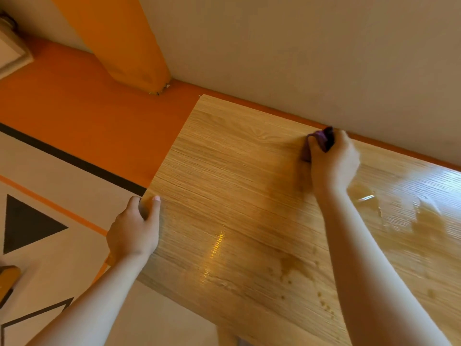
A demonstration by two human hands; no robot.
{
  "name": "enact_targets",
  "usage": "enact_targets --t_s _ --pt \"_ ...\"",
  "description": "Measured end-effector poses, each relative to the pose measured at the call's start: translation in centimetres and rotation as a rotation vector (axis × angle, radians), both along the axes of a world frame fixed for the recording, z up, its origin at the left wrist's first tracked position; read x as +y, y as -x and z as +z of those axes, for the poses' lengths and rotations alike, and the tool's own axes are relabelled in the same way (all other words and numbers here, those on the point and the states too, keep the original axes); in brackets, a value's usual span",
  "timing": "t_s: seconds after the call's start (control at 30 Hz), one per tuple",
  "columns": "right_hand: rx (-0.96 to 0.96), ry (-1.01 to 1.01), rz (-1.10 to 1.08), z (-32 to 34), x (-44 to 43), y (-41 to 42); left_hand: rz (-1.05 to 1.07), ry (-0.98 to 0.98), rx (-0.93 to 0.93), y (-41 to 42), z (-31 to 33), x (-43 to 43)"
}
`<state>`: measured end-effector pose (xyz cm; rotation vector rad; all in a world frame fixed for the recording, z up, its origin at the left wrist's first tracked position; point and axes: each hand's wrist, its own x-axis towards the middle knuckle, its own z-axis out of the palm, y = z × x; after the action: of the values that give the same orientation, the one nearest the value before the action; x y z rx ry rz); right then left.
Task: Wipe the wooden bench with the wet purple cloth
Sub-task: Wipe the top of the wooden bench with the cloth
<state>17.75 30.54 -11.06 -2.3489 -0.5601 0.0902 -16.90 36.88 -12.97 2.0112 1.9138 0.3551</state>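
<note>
The light oak-grain wooden counter (224,171) looked smooth and glossy, with wet, shiny patches at its right; the small purple cloth (321,139) looked soft and matt.

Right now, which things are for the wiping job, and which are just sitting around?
For the job: purple cloth, wooden bench, right hand gripping the cloth, left hand holding the bench corner.
Just there: orange pillar, black triangle on the floor, yellow thing at the left edge.

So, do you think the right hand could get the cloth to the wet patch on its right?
Probably yes. The right hand grips the cloth by the bench's back edge, and the wet patch lies close by on open wood, with nothing standing between them.
</note>
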Motion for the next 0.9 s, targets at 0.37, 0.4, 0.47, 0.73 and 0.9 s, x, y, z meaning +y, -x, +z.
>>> enact_targets --t_s 0.37,0.4,0.47,0.73,0.9 --pt "-0.019 0.014 0.237 -0.2 2.9 6.6 -0.019 -0.001 -0.005 0.3 -0.2 -0.1" --pt "-0.049 0.027 0.212 -0.2 1.5 5.6 -0.021 0.002 -0.007 0.4 -0.3 -0.1" --pt "-0.082 0.044 0.143 -0.2 -1.7 3.4 -0.022 0.005 -0.006 0.4 -0.4 -0.2" --pt "-0.012 0.069 -0.068 0.2 -9.7 -0.3 -0.031 0.013 0.0 0.5 -0.6 -0.1" --pt "-0.03 0.094 0.063 0.5 -4.4 3.6 -0.03 0.019 -0.006 0.5 -0.5 0.0"
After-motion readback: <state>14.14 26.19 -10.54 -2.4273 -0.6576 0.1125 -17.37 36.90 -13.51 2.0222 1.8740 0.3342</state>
